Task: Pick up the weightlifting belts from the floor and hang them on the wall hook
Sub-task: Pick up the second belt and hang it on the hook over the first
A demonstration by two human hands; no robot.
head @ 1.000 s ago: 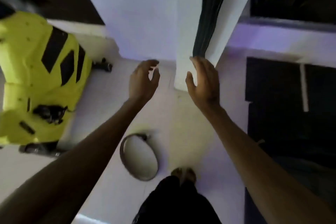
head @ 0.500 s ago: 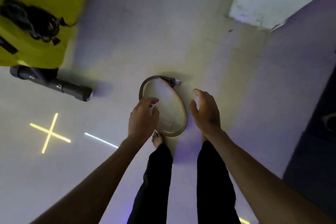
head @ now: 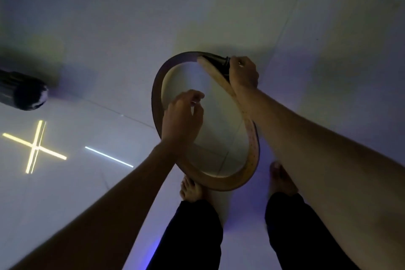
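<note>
A brown leather weightlifting belt point(head: 221, 180) stands on edge in a closed oval loop on the pale tiled floor, just in front of my bare feet. My right hand point(head: 242, 72) is closed around the loop's far end, where the dark buckle part point(head: 215, 61) sits. My left hand point(head: 182, 116) hovers over the loop's left side with its fingers curled and apart, at the belt's left wall; a grip there cannot be made out. No wall hook is in view.
A dark cylindrical foot of some equipment point(head: 22, 92) lies at the left edge. Ceiling lights reflect on the floor as a bright cross point(head: 35, 147) and a line point(head: 109, 156). My feet point(head: 192, 188) stand close behind the belt.
The view has dropped closer to the floor. Both hands reached down to the belt; my right hand closed on its buckle end and my left moved over its left side.
</note>
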